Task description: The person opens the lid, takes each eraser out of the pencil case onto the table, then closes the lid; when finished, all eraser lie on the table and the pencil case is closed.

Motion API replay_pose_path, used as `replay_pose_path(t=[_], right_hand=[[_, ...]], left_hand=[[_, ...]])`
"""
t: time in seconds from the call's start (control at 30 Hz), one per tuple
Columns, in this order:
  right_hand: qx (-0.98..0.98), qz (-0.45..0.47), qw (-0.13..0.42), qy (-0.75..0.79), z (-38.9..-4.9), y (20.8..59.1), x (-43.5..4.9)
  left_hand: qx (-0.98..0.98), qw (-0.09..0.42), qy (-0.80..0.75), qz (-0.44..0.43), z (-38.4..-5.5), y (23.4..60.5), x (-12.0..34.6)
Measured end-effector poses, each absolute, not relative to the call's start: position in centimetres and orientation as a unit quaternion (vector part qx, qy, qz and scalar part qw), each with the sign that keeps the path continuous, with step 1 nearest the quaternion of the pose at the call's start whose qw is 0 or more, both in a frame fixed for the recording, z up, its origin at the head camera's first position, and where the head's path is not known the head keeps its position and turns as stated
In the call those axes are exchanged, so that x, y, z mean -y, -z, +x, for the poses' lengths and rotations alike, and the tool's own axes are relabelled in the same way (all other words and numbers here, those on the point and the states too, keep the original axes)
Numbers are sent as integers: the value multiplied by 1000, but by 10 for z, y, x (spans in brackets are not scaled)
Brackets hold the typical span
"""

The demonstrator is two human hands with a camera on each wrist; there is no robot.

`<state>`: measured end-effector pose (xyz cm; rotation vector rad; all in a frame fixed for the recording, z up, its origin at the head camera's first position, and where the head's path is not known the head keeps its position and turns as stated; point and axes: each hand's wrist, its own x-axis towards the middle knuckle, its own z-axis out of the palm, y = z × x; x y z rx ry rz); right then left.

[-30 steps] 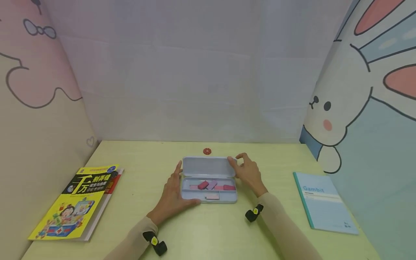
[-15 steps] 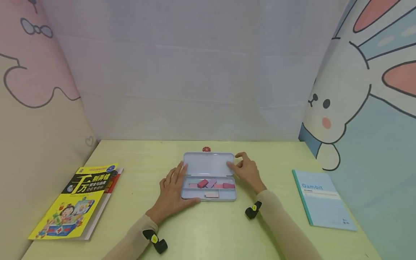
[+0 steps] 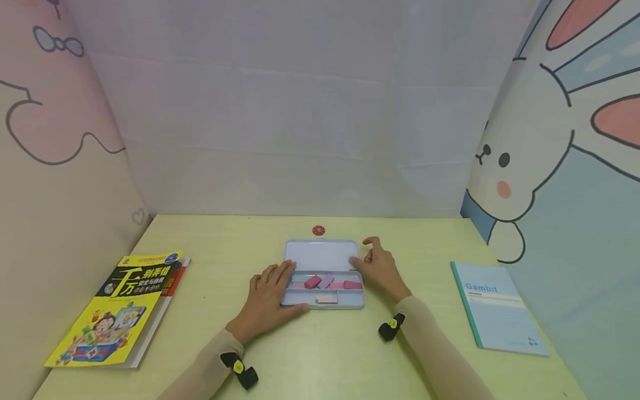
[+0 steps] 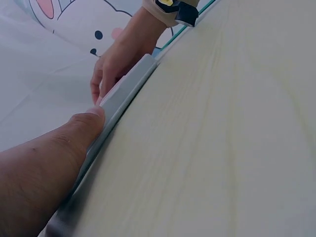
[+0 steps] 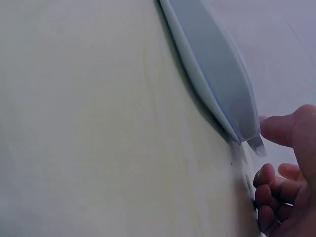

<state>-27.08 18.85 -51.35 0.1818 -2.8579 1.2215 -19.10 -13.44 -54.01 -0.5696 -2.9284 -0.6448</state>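
Observation:
A pale blue pencil case (image 3: 305, 300) lies on the table with its hinged lid (image 3: 320, 255) tilted back. Several small blocks that look like erasers (image 3: 326, 281), pink and purple, fill its rear compartment; a pale pink block (image 3: 327, 299) is in front. My left hand (image 3: 265, 303) rests along the case's left side, fingers fairly straight at the lid's left edge and thumb against the front rim. The thumb of my right hand (image 3: 382, 272) touches the lid's right edge. In the right wrist view, the other fingers (image 5: 269, 197) curl loosely, apart from the lid.
Behind the case lies a red round chip (image 3: 318, 230). A yellow-covered book (image 3: 110, 316) on top of another stands out at the left, and a light blue notebook (image 3: 500, 311) lies at the right. A white sheet (image 3: 310, 111) closes off the back.
The lid has swung back, away from me, toward the table behind the case. My left fingers have shifted right along the case's side; the right thumb has stayed at the lid's edge.

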Motion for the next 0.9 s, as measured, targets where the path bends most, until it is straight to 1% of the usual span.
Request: replay_pose_path(t=[0.13,0.3,0.53,0.6,0.73,0.9], right_hand=[[900,81,21,-428,-264,517,-198],[882,139,28,-450,-253,521,-208],[877,157,-32,-454,-239,522,-211],[880,164,-38,-444,-238,525,-210],[887,188,-16,-421,-235,532,-208],[895,204,14,-396,-232,530,-206]], left_hand=[[958,40,212,-188,-191,538,133],[961,25,206,-182,-192,537,133],[958,59,215,-178,-189,540,136],[958,60,219,-175,-188,540,136],[958,47,221,-175,-190,541,135],[958,48,219,-177,-192,541,134]])
